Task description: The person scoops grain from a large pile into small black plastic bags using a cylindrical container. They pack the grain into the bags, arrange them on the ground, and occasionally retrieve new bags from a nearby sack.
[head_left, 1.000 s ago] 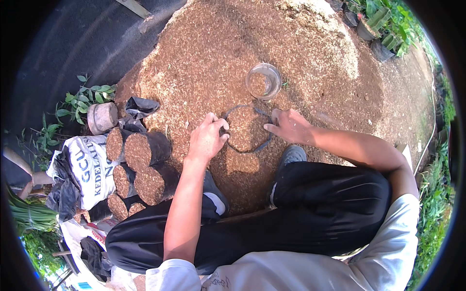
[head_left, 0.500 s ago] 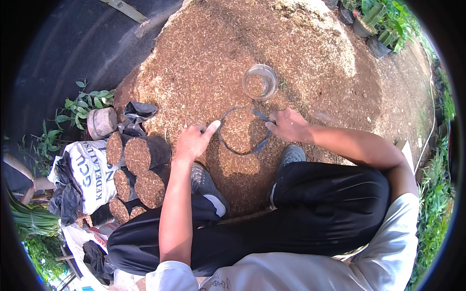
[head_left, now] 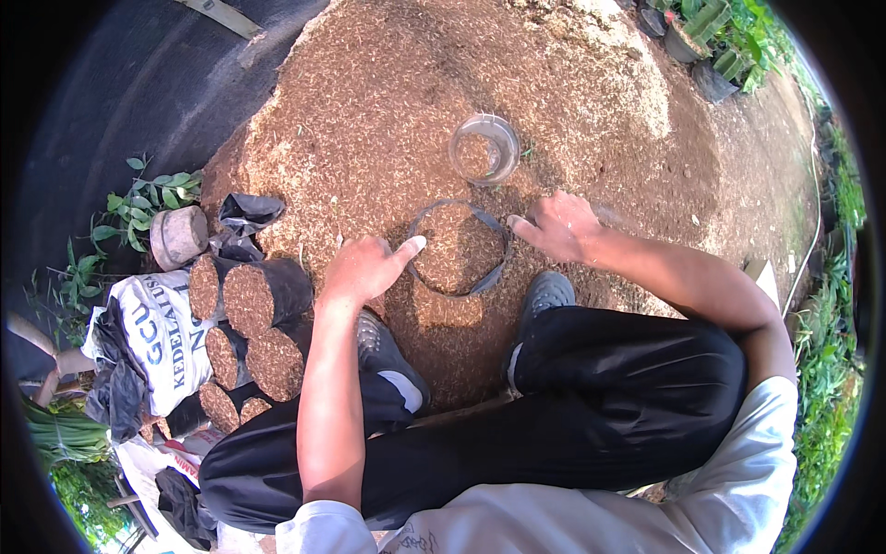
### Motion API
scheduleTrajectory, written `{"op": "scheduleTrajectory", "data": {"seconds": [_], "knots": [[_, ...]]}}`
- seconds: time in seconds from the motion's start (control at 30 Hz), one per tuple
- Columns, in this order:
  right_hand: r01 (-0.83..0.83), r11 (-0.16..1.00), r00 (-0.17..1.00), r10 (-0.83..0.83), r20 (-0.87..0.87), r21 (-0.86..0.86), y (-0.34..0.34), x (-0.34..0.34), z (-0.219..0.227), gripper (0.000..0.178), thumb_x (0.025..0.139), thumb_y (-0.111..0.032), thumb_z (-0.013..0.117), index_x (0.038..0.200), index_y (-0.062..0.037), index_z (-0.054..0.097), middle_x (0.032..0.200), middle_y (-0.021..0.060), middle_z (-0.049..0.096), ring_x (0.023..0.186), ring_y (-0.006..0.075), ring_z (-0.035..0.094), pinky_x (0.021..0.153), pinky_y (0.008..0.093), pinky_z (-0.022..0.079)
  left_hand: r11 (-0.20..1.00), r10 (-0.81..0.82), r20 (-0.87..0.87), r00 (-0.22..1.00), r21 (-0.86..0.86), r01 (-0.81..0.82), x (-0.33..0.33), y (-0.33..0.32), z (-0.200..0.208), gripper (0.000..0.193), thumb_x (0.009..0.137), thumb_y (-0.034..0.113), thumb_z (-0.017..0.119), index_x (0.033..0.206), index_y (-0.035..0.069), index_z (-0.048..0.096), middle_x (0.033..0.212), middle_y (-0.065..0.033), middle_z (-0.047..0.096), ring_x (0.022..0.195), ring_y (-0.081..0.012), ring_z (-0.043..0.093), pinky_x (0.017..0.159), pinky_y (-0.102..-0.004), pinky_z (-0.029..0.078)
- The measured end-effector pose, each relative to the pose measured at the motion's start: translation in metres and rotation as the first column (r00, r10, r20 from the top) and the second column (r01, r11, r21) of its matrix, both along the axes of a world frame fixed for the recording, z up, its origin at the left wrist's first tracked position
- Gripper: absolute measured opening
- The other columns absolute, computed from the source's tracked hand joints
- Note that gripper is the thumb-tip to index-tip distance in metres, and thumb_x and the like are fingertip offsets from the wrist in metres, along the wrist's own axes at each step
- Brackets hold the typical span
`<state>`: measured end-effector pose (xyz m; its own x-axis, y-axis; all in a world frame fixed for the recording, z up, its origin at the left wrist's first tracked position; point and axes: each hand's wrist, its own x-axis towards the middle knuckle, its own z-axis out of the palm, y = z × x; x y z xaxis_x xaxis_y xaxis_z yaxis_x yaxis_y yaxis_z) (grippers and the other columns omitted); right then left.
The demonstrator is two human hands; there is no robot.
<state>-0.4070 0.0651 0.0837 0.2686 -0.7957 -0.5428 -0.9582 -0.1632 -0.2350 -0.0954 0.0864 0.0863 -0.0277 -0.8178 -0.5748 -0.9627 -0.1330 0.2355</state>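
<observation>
Between my shoes stands a black plastic planting bag (head_left: 490, 280), its round rim spread wide. Brown, flaky potting mix (head_left: 455, 242) fills it. My left hand (head_left: 358, 270) is at the bag's left side, thumb stretched out with its tip close to the rim; whether it touches I cannot tell. On the other side, my right hand (head_left: 563, 227) is a little apart from the rim, its thumb held away from the curled fingers. Neither hand visibly holds anything. Just beyond the bag sits a clear plastic tub (head_left: 508, 157) with some mix inside.
A broad heap of potting mix (head_left: 369, 120) spreads ahead. Several filled black bags (head_left: 288, 286) lie at left, beside a white printed sack (head_left: 161, 337), a grey pot (head_left: 178, 237) and crumpled black plastic (head_left: 249, 212). Potted cacti (head_left: 688, 43) stand at the far right.
My right hand has let go of the bag's rim and drawn off to the right. My left hand has moved slightly, its thumb still near the rim. The view has shifted a little.
</observation>
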Motion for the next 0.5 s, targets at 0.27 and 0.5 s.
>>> {"op": "scheduleTrajectory", "data": {"seconds": [0.27, 0.5], "knots": [[-0.267, 0.952, 0.955, 0.282, 0.095, -0.146, -0.012, 0.026, -0.027, 0.047, 0.107, -0.04, 0.05, 0.092, -0.0015, 0.073, 0.079, 0.0217, 0.073, 0.079, 0.0407, 0.074, 0.076, 0.0523, 0.06, 0.961, -0.114, 0.053, 0.992, -0.248, 0.124, -0.014, 0.014, -0.04, 0.036, 0.104, 0.041, 0.059, 0.103, 0.008, 0.074, 0.096, -0.0228, 0.075, 0.097, -0.0457, 0.071, 0.086, -0.0566, 0.054], [-0.132, 0.976, 0.919, 0.185, 0.348, -0.171, -0.011, -0.01, -0.04, 0.038, 0.107, -0.028, 0.047, 0.088, -0.0023, 0.067, 0.071, 0.0232, 0.065, 0.066, 0.0419, 0.067, 0.071, 0.0529, 0.055, 0.968, -0.129, -0.104, 0.986, -0.227, 0.103, -0.001, 0.014, -0.015, 0.03, 0.103, 0.036, 0.062, 0.097, 0.009, 0.073, 0.086, -0.0224, 0.073, 0.09, -0.0453, 0.071, 0.082, -0.0561, 0.054]]}}
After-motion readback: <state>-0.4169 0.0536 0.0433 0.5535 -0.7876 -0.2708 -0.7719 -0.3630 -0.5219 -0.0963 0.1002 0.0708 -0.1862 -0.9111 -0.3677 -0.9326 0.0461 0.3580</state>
